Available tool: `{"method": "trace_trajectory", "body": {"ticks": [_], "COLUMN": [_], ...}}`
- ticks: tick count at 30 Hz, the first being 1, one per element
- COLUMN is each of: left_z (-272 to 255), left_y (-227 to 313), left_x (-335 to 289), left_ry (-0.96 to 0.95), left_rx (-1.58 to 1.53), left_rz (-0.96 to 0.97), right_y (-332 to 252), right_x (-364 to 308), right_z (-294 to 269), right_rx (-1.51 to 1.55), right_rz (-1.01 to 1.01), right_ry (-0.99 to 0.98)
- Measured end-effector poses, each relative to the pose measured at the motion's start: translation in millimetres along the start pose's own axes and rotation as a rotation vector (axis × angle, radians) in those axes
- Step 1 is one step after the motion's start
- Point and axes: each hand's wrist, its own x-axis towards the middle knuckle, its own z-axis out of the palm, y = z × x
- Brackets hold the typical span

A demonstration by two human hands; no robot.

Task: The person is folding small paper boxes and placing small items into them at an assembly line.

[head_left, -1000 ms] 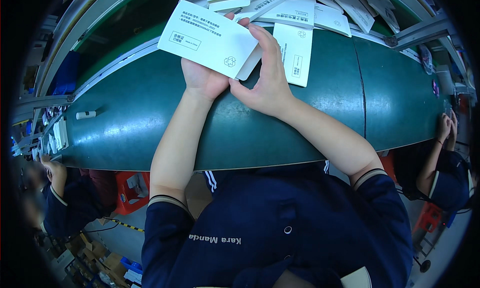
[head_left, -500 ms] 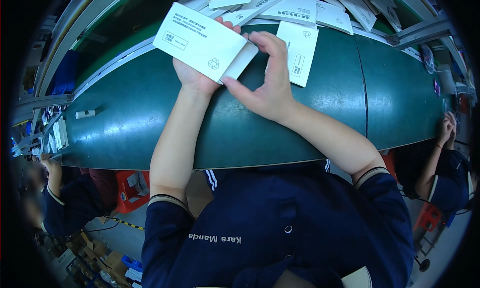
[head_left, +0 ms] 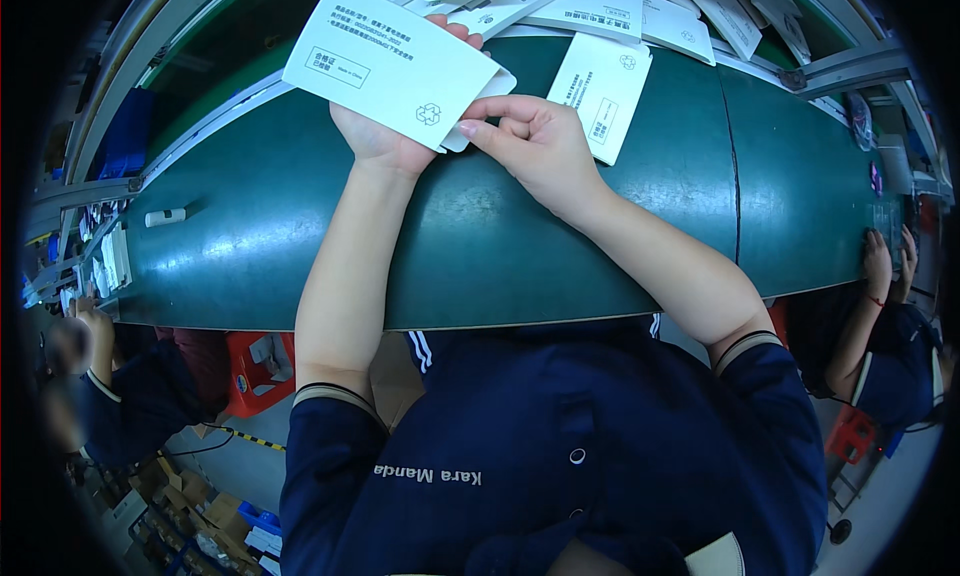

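Observation:
A flat white carton (head_left: 385, 66) with dark print and a recycling mark is held up over the green table. My left hand (head_left: 380, 144) supports it from beneath, its fingertips showing past the far edge. At the carton's right end, small end flaps (head_left: 503, 82) stick out. My right hand (head_left: 540, 148) is closed there, thumb and forefinger pinched at the flaps. The carton's inside is hidden from view. Just right of my right hand, a similar white carton (head_left: 600, 91) lies on the table.
Several white cartons (head_left: 590, 11) are piled along the table's far edge. A small white cylinder (head_left: 165, 217) lies on the green table (head_left: 270, 246) at the left. Metal frame bars (head_left: 850, 68) stand at both sides. Other people's hands (head_left: 880, 261) show at the right and far left.
The carton has shifted slightly up and to the left. My right hand has gone from spread fingers around the open end to a pinch at the flaps, which now show less.

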Motion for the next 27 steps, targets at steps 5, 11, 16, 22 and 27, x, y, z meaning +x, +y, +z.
{"method": "trace_trajectory", "body": {"ticks": [5,11,16,22,27], "left_z": [-8.0,-5.4,-3.0,-3.6,-4.3], "left_y": [0.4,1.0,3.6,5.3,5.1], "left_x": [1.5,1.1,2.6,1.8,2.0], "left_ry": [-0.048,-0.039,-0.076,-0.081,-0.077], "left_rx": [0.086,0.085,0.001,-0.03,-0.02], "left_rz": [-0.008,0.001,-0.009,-0.03,-0.033], "right_y": [-2.1,-0.1,-1.5,-1.5,2.9], "right_x": [0.5,0.3,-0.6,-0.4,-0.6], "right_z": [1.7,-0.5,-1.3,-1.3,-0.9], "right_rx": [0.186,0.181,0.162,0.164,0.157], "right_rz": [0.075,0.081,0.084,0.091,0.047], "right_ry": [-0.025,-0.023,-0.03,-0.034,0.013]}}
